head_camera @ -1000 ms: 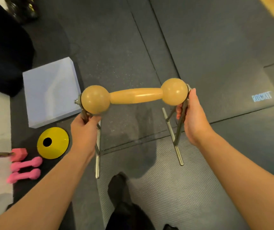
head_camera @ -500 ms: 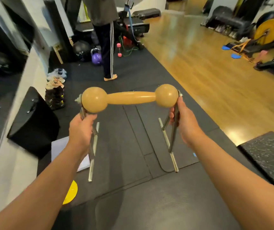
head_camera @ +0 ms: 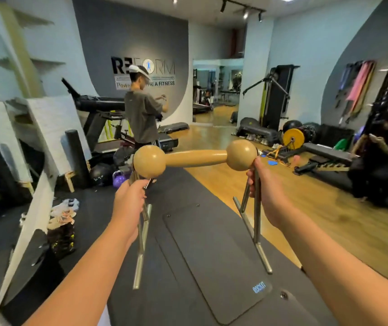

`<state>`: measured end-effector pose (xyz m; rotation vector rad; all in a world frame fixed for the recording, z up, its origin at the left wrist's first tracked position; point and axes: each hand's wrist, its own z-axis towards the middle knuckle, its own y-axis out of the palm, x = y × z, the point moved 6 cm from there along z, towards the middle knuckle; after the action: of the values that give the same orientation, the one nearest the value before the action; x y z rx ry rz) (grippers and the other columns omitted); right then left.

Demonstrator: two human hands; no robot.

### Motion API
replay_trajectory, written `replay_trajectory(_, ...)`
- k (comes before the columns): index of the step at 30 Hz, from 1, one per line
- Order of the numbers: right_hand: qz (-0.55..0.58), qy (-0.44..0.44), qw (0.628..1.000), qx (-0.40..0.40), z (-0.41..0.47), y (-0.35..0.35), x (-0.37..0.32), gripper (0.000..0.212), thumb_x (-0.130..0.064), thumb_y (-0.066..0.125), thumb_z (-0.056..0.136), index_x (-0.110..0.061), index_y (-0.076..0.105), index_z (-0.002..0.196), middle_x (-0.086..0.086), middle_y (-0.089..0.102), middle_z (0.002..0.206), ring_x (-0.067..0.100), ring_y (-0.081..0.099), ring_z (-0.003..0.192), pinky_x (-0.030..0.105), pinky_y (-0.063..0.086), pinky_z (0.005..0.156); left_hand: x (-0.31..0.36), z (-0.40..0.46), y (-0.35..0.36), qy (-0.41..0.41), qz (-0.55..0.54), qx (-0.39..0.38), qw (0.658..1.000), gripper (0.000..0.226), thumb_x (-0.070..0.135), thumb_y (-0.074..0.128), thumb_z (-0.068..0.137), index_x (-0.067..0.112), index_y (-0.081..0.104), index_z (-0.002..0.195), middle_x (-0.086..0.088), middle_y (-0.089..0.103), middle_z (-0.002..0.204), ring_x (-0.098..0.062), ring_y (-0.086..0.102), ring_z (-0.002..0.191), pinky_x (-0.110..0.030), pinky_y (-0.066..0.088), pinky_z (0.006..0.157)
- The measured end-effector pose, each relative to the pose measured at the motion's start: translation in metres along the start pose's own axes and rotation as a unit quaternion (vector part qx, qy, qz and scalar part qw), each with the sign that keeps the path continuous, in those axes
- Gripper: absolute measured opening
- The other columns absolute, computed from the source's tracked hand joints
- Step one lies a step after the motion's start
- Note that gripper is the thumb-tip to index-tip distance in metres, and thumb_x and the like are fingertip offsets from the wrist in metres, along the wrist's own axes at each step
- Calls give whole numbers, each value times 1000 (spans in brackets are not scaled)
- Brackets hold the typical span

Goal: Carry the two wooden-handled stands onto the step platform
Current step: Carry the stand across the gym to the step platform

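I hold one wooden-handled stand (head_camera: 197, 158) up at chest height, its wooden bar with two ball ends lying level across the view. My left hand (head_camera: 130, 203) is closed around the left metal leg. My right hand (head_camera: 266, 191) grips the right metal leg just under the ball. The steel feet hang free above the floor. A second stand is not in view. A black step platform (head_camera: 174, 126) lies far ahead on the wooden floor, and another step platform (head_camera: 256, 131) sits by the far right wall.
A standing person (head_camera: 141, 114) is ahead beside a treadmill (head_camera: 99, 107). A seated person (head_camera: 385, 156) is at the right. A black mat (head_camera: 214, 255) lies below the stand. A purple kettlebell (head_camera: 119, 178), shoes (head_camera: 63, 208) and a yellow weight plate (head_camera: 293, 138) sit around.
My view has lifted from the floor to the whole gym room. The stand stays in both hands, carried forward away from the grey block and yellow cone.
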<state>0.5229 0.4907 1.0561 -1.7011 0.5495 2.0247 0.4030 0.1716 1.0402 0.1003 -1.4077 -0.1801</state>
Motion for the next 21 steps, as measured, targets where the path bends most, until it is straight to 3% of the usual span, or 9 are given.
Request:
replay_trajectory(3, -5, 2, 999, 39, -41, -26, -25, 52, -68, 47, 97, -19, 61, 88, -6, 53, 70, 15, 44, 66, 34, 37, 64, 19, -23, 11, -8, -15, -36, 999, 8, 20, 56, 95, 16, 52, 89, 2, 36, 67, -13, 28, 55, -33, 22, 56)
replay_trajectory(6, -3, -10, 996, 83, -83, -63, -42, 54, -67, 48, 97, -15, 63, 90, -5, 54, 70, 16, 45, 66, 34, 38, 63, 32, -55, 29, -11, -21, -79, 997, 16, 23, 58, 85, 18, 44, 79, 1, 36, 66, -13, 27, 52, -34, 22, 55)
replay_trajectory(9, -7, -6, 993, 117, -119, -100, -48, 56, -65, 46, 99, -13, 63, 89, -5, 52, 67, 17, 45, 66, 35, 38, 64, 35, -89, 51, -21, -11, -110, 994, 18, 29, 59, 77, 17, 46, 82, 4, 37, 65, -12, 28, 52, -35, 24, 56)
replay_trajectory(14, -3, 0, 985, 173, -158, -165, -60, 56, -64, 43, 101, -13, 60, 85, -4, 49, 65, 16, 42, 62, 35, 36, 62, 32, -135, 106, -34, -5, -149, 988, 18, 24, 56, 90, 19, 45, 76, 4, 37, 65, -12, 29, 53, -35, 24, 58)
replay_trajectory(21, 7, -7, 974, 225, -179, -280, -80, 69, -71, 32, 100, -10, 63, 89, 0, 52, 70, 19, 43, 67, 43, 35, 73, 39, -189, 208, -30, -48, -211, 976, 31, 42, 45, 99, 18, 56, 83, 6, 44, 64, -11, 31, 52, -35, 26, 58)
